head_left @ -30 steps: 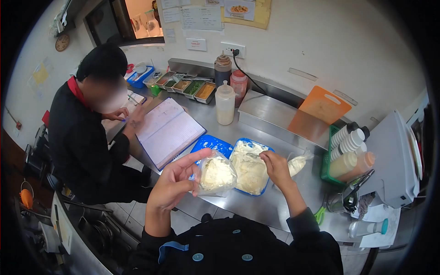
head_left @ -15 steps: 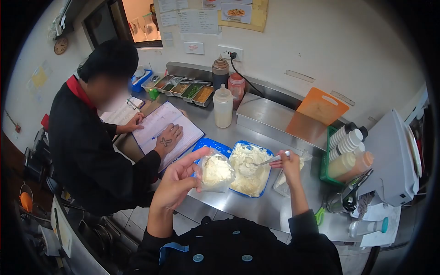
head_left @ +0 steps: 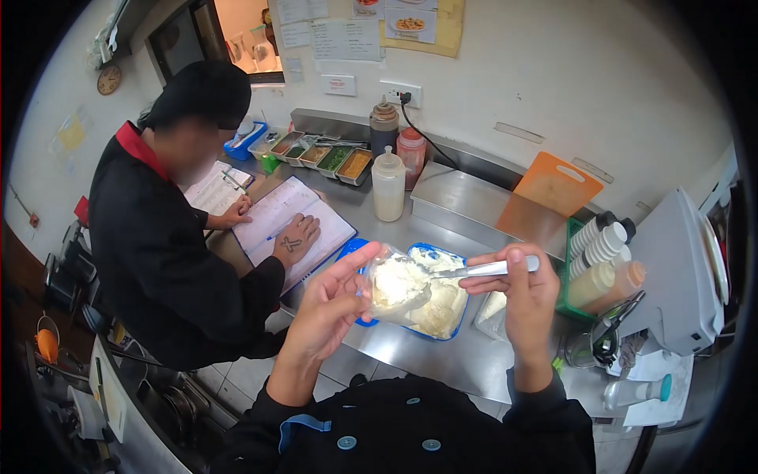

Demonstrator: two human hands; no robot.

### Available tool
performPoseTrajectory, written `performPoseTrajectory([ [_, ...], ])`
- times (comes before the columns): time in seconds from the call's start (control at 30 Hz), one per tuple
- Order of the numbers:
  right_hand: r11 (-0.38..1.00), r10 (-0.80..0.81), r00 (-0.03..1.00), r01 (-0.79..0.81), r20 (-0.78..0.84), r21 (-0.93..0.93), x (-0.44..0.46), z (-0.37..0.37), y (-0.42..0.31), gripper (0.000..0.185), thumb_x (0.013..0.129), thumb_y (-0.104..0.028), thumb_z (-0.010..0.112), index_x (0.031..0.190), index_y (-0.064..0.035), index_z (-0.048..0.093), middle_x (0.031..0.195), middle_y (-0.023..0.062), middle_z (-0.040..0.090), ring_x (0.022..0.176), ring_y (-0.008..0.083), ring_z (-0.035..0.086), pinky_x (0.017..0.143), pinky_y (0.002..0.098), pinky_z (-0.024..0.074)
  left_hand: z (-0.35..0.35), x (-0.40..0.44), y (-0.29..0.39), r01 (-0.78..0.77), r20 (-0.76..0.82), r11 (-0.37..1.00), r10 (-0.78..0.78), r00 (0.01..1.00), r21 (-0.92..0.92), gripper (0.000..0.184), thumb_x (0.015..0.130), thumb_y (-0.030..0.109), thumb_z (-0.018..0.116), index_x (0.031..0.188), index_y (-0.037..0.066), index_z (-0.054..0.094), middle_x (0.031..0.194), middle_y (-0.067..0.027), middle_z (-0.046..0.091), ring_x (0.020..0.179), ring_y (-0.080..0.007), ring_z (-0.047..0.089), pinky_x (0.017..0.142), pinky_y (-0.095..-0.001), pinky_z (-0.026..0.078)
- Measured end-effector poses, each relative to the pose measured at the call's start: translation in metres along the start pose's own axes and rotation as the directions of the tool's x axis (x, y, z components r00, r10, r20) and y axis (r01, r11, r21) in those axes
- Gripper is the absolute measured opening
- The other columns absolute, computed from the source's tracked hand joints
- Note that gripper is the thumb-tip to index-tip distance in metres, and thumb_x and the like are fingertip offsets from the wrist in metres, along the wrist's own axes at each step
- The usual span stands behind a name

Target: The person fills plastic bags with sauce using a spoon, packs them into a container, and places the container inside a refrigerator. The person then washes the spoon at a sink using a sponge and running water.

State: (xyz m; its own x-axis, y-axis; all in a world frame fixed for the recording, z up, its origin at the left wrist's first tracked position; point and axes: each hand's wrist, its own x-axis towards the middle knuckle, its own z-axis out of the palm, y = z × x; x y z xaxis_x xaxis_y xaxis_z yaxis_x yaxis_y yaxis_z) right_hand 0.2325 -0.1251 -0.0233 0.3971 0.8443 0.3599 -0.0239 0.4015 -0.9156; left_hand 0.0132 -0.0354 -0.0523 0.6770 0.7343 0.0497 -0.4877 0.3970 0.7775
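My left hand [head_left: 328, 304] grips a clear plastic bag [head_left: 385, 310] by its edge, holding its mouth up. Pale creamy filling [head_left: 399, 280] lies inside the bag. In my right hand [head_left: 521, 296] is a metal spoon [head_left: 496, 268], its handle pinched between thumb and fingers. The spoon's bowl end reaches the creamy filling at the bag's mouth and is partly hidden by it. Below the bag, a blue tub [head_left: 458, 325] holds more of the same cream. Part of a blue lid [head_left: 353, 249] shows behind my left hand.
A co-worker [head_left: 166, 221] stands at left, one hand on an open notebook [head_left: 288, 207]. Squeeze bottles [head_left: 388, 186] and topping trays [head_left: 354, 166] line the back. At right are another plastic bag [head_left: 493, 310], a green basket [head_left: 570, 294] with cups, and an orange cutting board [head_left: 553, 189].
My right hand has lifted the spoon out of the tub and brought it left and up to the bag. My left hand, still holding the bag, has shifted slightly right.
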Motion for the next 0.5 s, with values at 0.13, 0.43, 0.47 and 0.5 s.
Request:
performPoseTrajectory([
  [0.13,0.993,-0.058,0.993,0.067,0.099,-0.095,-0.002,0.013,-0.001,0.018,0.097,-0.013,0.040,0.096,0.0041,0.046,0.085,0.0187,0.063,0.070,0.0246,0.067,0.062,0.0290,0.0561,0.008,-0.005,0.002,-0.005,-0.038,0.997,0.008,0.999,0.075,0.064,0.073,-0.013,0.050,0.134,-0.007,0.034,0.106,-0.0083,0.056,0.078,-0.0082,0.055,0.062,-0.0218,0.047],
  [0.43,0.811,-0.181,0.870,0.396,0.459,-0.431,-0.010,0.028,-0.009,0.006,0.087,0.000,0.053,0.093,0.0037,0.053,0.081,0.0132,0.063,0.071,0.0221,0.067,0.059,0.0295,0.0527,0.005,-0.012,-0.002,0.083,-0.113,0.994,-0.074,0.991,0.078,0.066,0.068,-0.011,0.050,0.131,-0.012,0.034,0.108,-0.0134,0.056,0.066,-0.0076,0.051,0.056,-0.0199,0.045],
  [0.47,0.751,-0.261,0.817,0.506,0.513,-0.424,-0.008,0.027,-0.019,0.008,0.084,0.002,0.056,0.091,0.0042,0.054,0.081,0.0136,0.063,0.072,0.0240,0.067,0.059,0.0302,0.0526,-0.003,-0.012,-0.002,0.074,-0.019,0.995,-0.073,0.997,0.061,0.065,0.070,-0.012,0.049,0.133,-0.009,0.033,0.110,-0.0115,0.056,0.073,-0.0076,0.053,0.059,-0.0203,0.047],
  [0.5,0.680,-0.334,0.753,0.609,0.567,-0.409,-0.007,0.027,-0.026,0.009,0.081,0.003,0.059,0.090,0.0047,0.055,0.081,0.0141,0.063,0.072,0.0259,0.067,0.059,0.0310,0.0524,-0.006,-0.012,-0.001,0.067,0.075,0.997,-0.070,0.995,0.043,0.065,0.072,-0.014,0.048,0.135,-0.007,0.033,0.111,-0.0096,0.055,0.080,-0.0076,0.056,0.062,-0.0208,0.050],
])
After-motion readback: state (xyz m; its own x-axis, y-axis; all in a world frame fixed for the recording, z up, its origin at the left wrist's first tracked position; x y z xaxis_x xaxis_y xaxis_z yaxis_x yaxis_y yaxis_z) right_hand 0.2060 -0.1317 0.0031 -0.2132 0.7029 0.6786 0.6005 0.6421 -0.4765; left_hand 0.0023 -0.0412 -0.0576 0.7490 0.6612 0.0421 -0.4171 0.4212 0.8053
